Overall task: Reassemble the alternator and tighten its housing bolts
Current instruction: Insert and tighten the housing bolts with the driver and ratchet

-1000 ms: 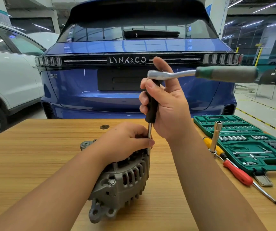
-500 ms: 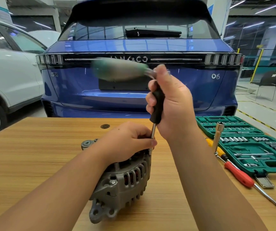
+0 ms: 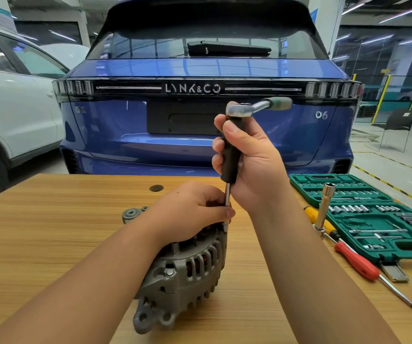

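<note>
Grey cast metal forms the alternator (image 3: 185,271), which we see lying on its side on the wooden table (image 3: 50,244), near the middle of the view. Our left hand (image 3: 190,212) rests on top of the housing, its fingers curled and its thumb and fingertips pinching the thin steel shaft of the driver (image 3: 229,160) just above the housing edge. Our right hand (image 3: 252,165) is closed around the driver's black handle, holding it upright. A ratchet (image 3: 254,108) sits on the handle's top end, its green grip pointing right. One housing bolt (image 3: 169,273) shows on the near face of the alternator. A small pulley (image 3: 131,214) lies on the table just behind our left wrist. To the right we note an open green socket case (image 3: 373,219), a long socket (image 3: 325,207) standing upright beside it, and two screwdrivers, one yellow-handled (image 3: 320,223) and one red-handled (image 3: 356,260). A blue car (image 3: 200,135) stands beyond the table.
</note>
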